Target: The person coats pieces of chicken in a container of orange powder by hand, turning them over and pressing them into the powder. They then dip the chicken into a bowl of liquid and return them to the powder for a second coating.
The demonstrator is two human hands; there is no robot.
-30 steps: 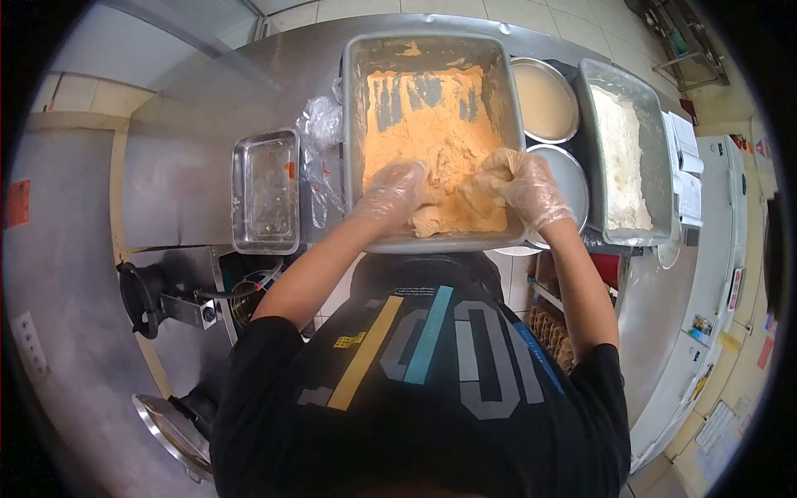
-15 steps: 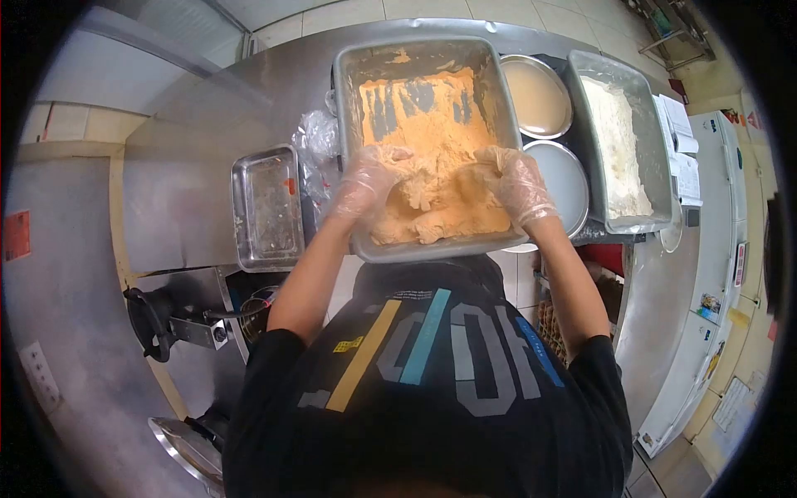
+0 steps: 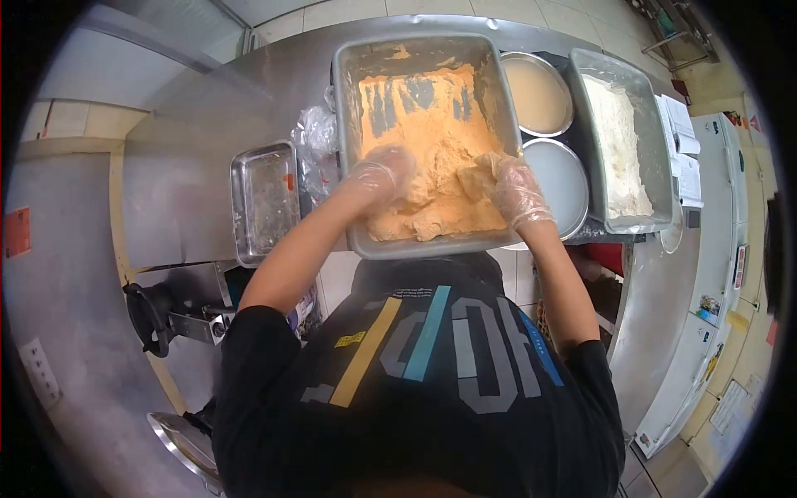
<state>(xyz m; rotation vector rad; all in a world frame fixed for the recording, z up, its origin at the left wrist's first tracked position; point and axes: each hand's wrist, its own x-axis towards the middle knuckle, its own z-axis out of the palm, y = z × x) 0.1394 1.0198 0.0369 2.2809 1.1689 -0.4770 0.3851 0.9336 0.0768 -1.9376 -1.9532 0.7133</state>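
Observation:
A deep grey tub [image 3: 426,249] holds orange powdery coating [image 3: 436,124], spread thin at the far end and heaped nearer my body. Coated lumps [image 3: 440,170] lie in the heap, their kind hidden under the powder. My left hand [image 3: 383,176], in a clear plastic glove, is over the tub's left side by the heap; motion smears its fingers. On the tub's right side my gloved right hand [image 3: 516,187] has its fingers closed round a powder-coated piece [image 3: 475,178], which I cannot identify further.
Right of the tub stand a round pan of tan liquid [image 3: 535,95] and one of whitish liquid [image 3: 560,178]. Beyond them is a grey tub of white flour [image 3: 613,149]. A steel tray [image 3: 266,199] and crumpled plastic [image 3: 317,141] lie on the left.
My left hand has shifted right and slightly inward over the heap, its forearm swinging outward. The right hand stays near the same spot, with the coated piece now showing more clearly.

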